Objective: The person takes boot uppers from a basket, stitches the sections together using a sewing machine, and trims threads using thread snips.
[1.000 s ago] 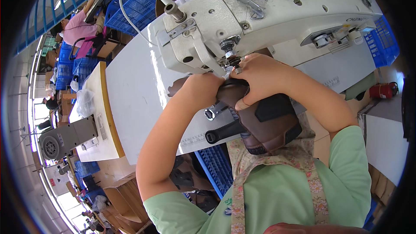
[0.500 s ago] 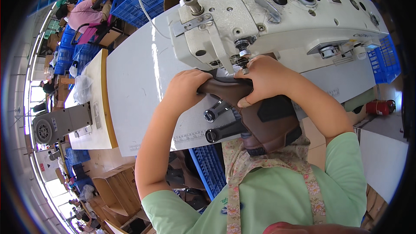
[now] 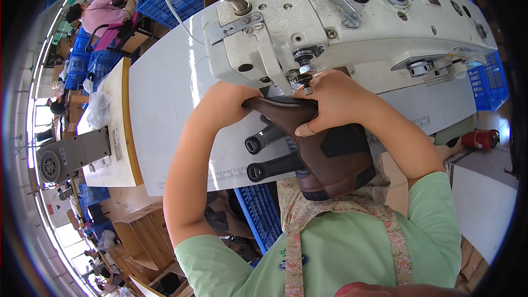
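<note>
A dark brown and black leather boot lies tilted between my hands, its opening edge under the head of a white sewing machine. My left hand grips the left end of the edge, fingertips partly hidden behind it. My right hand pinches the edge beside the machine's needle area, thumb on the brown leather and fingers near the presser parts. Two black straps with slotted ends stick out to the left of the boot. The stitching point itself is hidden by my right hand and the machine parts.
The grey machine table has a ruler scale along its near edge. Below it stands a blue crate. A wooden-edged table is at the left, a red fire extinguisher at the right. A person in pink sits far left.
My left hand has shifted left and slightly down along the boot edge. The boot has turned slightly, its straps moving left. The whole view has shifted a little.
</note>
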`<state>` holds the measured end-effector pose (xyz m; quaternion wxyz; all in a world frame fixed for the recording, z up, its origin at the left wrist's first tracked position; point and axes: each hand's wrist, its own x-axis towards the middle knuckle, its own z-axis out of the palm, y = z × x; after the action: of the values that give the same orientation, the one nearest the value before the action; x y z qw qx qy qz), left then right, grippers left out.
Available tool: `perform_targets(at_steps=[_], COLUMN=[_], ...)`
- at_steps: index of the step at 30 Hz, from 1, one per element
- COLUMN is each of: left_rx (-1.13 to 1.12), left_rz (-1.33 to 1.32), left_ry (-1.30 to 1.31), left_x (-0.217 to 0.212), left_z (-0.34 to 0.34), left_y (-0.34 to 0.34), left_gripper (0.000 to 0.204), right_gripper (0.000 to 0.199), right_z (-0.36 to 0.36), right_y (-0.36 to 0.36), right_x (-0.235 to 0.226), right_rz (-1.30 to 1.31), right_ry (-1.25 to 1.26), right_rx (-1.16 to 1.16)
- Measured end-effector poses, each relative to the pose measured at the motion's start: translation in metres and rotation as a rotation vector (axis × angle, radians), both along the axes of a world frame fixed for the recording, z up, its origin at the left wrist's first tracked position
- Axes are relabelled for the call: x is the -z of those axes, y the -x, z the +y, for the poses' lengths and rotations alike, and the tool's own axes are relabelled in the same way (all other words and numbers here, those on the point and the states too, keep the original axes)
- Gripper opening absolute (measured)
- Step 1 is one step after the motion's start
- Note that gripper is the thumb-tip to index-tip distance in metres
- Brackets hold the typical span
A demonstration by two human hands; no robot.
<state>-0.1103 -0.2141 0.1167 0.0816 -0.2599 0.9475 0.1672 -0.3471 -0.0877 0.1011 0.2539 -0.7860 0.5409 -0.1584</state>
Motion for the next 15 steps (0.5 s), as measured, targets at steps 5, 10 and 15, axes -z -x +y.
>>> perform_targets(at_steps=[5, 10, 15], left_rx=[0.042, 0.045, -0.019], left_rz=[0.039, 0.134, 0.125], left_ry=[0.021, 0.037, 0.045], left_x=[0.014, 0.017, 0.012], left_z=[-0.011, -0.015, -0.016], left_y=[-0.007, -0.008, -0.003], left_gripper=[0.03, 0.03, 0.03], right_gripper=[0.079, 0.078, 0.079], right_z=[0.0, -0.002, -0.003], right_y=[-0.003, -0.003, -0.004], right_x=[-0.003, 0.001, 0.002], right_rz=[0.009, 0.031, 0.031], right_ry=[0.021, 0.021, 0.03], right_rx=[0.016, 0.043, 0.073])
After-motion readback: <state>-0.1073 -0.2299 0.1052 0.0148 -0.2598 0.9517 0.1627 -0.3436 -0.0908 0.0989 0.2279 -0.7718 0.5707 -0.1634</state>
